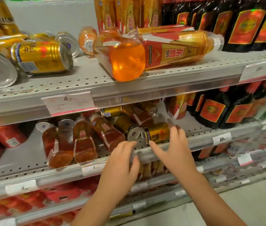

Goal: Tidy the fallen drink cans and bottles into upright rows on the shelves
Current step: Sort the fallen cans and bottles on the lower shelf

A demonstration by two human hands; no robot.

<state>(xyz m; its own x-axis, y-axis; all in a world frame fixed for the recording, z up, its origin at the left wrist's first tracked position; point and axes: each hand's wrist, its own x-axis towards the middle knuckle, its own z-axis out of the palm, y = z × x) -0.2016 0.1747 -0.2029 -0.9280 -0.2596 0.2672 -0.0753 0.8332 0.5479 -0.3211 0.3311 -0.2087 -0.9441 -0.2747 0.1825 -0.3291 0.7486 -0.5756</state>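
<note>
On the middle shelf (pixel 31 163) lie several fallen orange drink bottles (pixel 83 142) and gold cans. One gold can (pixel 157 132) lies on its side near the shelf's front edge. My right hand (pixel 173 147) is just in front of that can, fingers spread, holding nothing. My left hand (pixel 121 162) hovers at the shelf edge beside it, fingers loose and empty. On the upper shelf (pixel 86 82) a big orange bottle (pixel 145 53) and gold cans (pixel 42 57) lie tipped over.
Dark bottles with red labels (pixel 246 25) stand upright at the right on both shelves. Red cans (pixel 6 137) lie at the left of the middle shelf. Price tags (pixel 68 103) line the shelf rails. Lower shelves hold red packs (pixel 60 194).
</note>
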